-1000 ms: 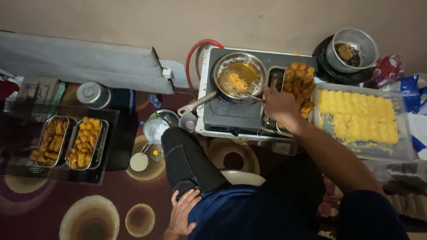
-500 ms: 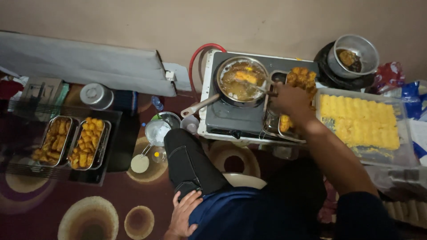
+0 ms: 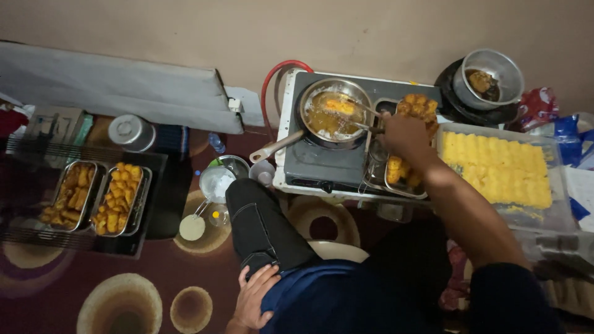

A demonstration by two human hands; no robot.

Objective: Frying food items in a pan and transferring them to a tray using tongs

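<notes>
Holding thin metal tongs [image 3: 365, 119] in my closed right hand [image 3: 405, 137], I work a golden fritter [image 3: 339, 105] in the round steel frying pan [image 3: 331, 114] at the stove's [image 3: 322, 164] far left corner. Left hand [image 3: 255, 298] rests open on my thigh. Fried pieces fill the stove's right-edge tray [image 3: 399, 179]; yellow uncooked rows [image 3: 498, 168] remain. Tong tips are indistinct.

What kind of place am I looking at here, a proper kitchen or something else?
Likely a makeshift floor-level frying spot in a home, not a fitted kitchen: a small gas stove with a frying pan of oil sits low beside a patterned carpet, with trays of fried pieces laid nearby.
</notes>
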